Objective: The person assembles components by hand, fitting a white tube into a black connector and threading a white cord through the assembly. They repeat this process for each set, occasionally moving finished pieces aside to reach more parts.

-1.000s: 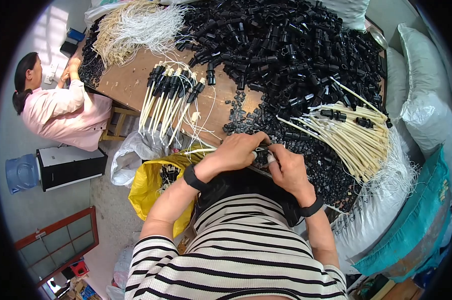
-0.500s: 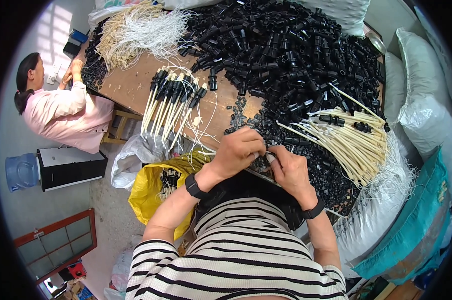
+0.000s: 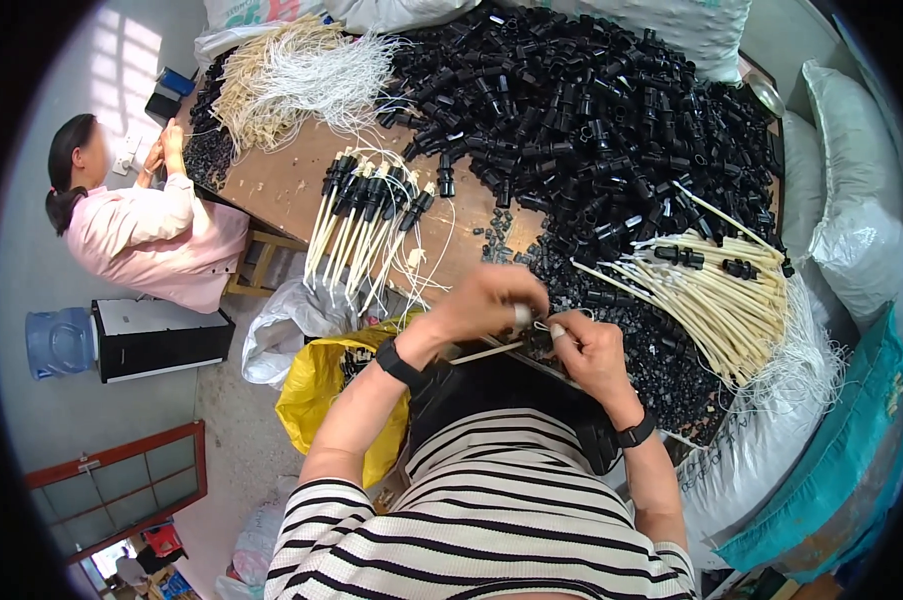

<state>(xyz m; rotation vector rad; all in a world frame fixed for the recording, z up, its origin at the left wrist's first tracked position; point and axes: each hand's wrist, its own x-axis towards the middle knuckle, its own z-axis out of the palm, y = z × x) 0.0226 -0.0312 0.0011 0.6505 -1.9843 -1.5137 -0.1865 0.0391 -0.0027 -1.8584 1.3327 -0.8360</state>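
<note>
- Cream cord point(image 3: 491, 351) lies between both hands just above the near edge of the tabletop point(image 3: 271, 185), its tail running left and down under the left hand point(image 3: 486, 300)
- left fingers are pinched on the cord's upper end; the right hand point(image 3: 586, 350) has its fingers clenched around a small black connector point(image 3: 539, 338), thumb and forefinger tips taped white
- to do this well, I judge: keep the cord straight and short between the pinches; push square into the connector; hold both wrists close over the tabletop
- counts: one cord in hand; roughly ten finished cords with black ends point(image 3: 371, 215) fanned to the left; loose black connectors point(image 3: 591, 110) too many to count; uncapped cream cords point(image 3: 721, 300) in a bundle, dozens; one person in pink point(image 3: 151, 240) sits at the far left corner
</note>
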